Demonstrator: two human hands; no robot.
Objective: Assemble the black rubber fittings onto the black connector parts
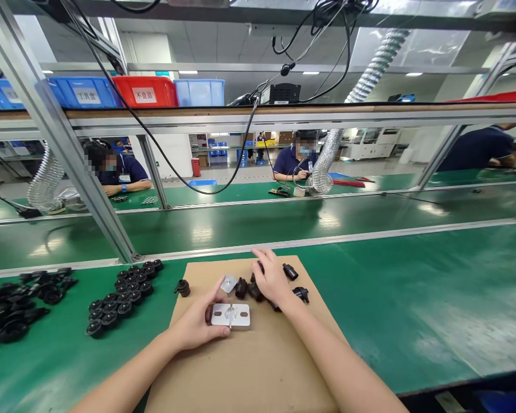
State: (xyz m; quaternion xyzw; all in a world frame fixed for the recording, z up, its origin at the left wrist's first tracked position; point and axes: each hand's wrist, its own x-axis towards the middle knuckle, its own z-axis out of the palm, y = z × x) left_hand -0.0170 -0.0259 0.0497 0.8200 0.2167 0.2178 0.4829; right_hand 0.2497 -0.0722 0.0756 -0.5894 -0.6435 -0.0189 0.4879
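My left hand [198, 321] grips the left end of a silvery metal block [243, 316], thumb on the near side and fingers on the far side. The block has two slots and a raised rib across its middle, and rests on a cardboard sheet [258, 373]. My right hand [272, 280] is beyond it to the right, its fingers closed around a small black plastic fitting [260, 266] that is mostly hidden. Other black fittings [254, 291] lie beside and under this hand. A small clear or metallic plate [229, 283] lies behind the block.
Rows of round black parts [124, 295] and a heap of black pieces [15, 312] occupy the green bench at left. One black fitting [183, 288] stands at the cardboard's left edge. A metal post [69, 137] rises at left; several people sit beyond the frame.
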